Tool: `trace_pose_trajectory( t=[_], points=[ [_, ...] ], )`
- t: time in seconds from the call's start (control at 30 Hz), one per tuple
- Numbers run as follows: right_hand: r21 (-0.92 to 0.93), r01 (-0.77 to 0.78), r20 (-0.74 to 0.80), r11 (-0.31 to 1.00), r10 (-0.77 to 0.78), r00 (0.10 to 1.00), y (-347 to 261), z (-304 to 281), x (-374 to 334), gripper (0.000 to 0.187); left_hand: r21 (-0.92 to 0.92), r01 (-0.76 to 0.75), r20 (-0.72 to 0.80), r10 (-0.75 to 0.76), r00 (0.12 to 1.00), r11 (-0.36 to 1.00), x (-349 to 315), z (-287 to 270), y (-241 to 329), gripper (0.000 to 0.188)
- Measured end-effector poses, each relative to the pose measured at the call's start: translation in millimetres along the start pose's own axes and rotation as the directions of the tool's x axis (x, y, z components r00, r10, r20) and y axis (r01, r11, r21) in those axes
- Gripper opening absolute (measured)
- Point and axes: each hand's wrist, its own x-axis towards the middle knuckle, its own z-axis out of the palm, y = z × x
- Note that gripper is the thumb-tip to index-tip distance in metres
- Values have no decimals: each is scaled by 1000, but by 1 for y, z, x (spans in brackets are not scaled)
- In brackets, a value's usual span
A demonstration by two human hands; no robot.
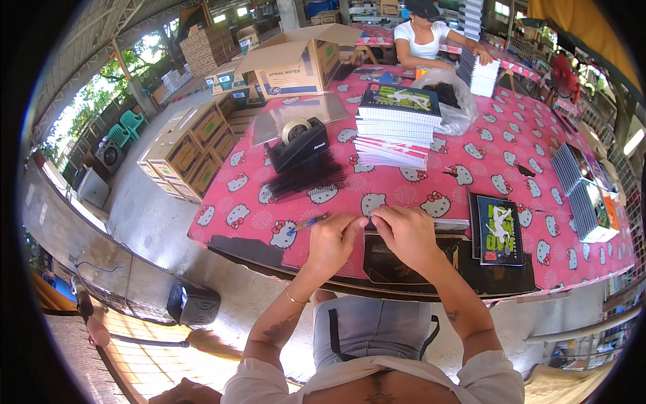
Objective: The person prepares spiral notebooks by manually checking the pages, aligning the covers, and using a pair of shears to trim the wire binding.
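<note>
Two dark spiral notebooks with green-printed covers (499, 232) are lying near the front edge of the pink patterned surface (437, 183), looking finished. Beside them, my left hand (334, 241) and right hand (409, 234) are nearly touching, fingers pinched narrow over a flat, pale-edged notebook-like block (452, 225) along that edge (what they're gripping, I cannot tell); it seems incomplete. Toward the far edge, a tall white-paged stack (393, 131) is perhaps waiting; loose black coils (306, 178) are lying unused toward the left edge.

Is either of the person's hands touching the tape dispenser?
No, the left hand and right hand are close together, and the black tape dispenser stands beyond them.
</note>
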Motion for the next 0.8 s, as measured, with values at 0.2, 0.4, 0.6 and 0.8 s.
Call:
trace_pose_trajectory(
  t=[0.2, 0.4, 0.6, 0.8],
  points=[
    [-1, -20, 7, 1000, 20, 1000, 1, 0, 1, 7, 45, 4, -2, -4, 1000, 999, -3, 0, 5, 12],
    [-1, -16, -2, 1000, 16, 1000, 0, 0, 0, 6, 42, -67, -30, 68, 997, 997, -2, 6, 0, 11],
    [-1, -25, 7, 1000, 25, 1000, -1, 1, 0, 7, 56, -18, -87, 23, 996, 998, -1, 5, 5, 10],
    [0, -17, 1, 1000, 17, 1000, 0, 1, 1, 7, 84, 28, -48, -24, 999, 996, 0, 2, 6, 11]
  ],
)
